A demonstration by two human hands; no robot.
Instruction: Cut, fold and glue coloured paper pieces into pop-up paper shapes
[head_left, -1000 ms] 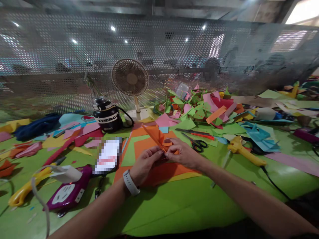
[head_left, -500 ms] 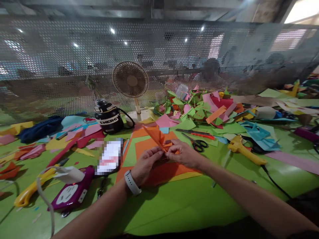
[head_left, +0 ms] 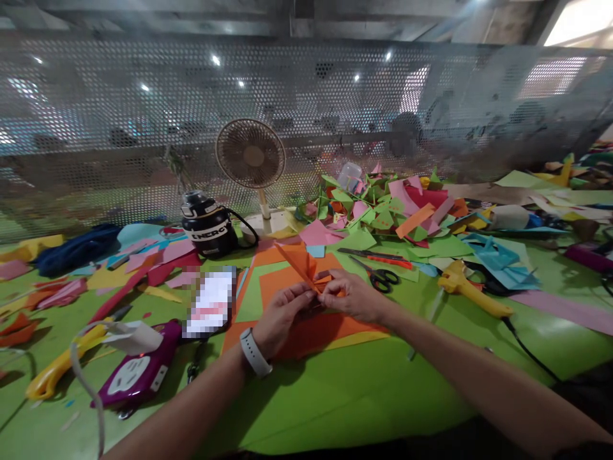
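Between my two hands is a piece of folded orange paper (head_left: 297, 260), its pointed folds fanning up and to the left. My left hand (head_left: 282, 313), with a pale watch strap at the wrist, pinches its lower edge. From the right, my right hand (head_left: 352, 295) grips the same paper, fingertips close to the left thumb. The fingers hide the part where they meet. Beneath the hands lie flat orange sheets (head_left: 306, 335) with some green and yellow paper among them.
Black-handled scissors (head_left: 383, 279) and a yellow glue gun (head_left: 472, 294) lie to the right. A phone (head_left: 211, 300), a purple power strip (head_left: 138, 370) and another yellow glue gun (head_left: 57, 364) are left. Behind stand a black bottle (head_left: 208, 227), a fan (head_left: 251, 154) and heaped paper scraps (head_left: 378, 207).
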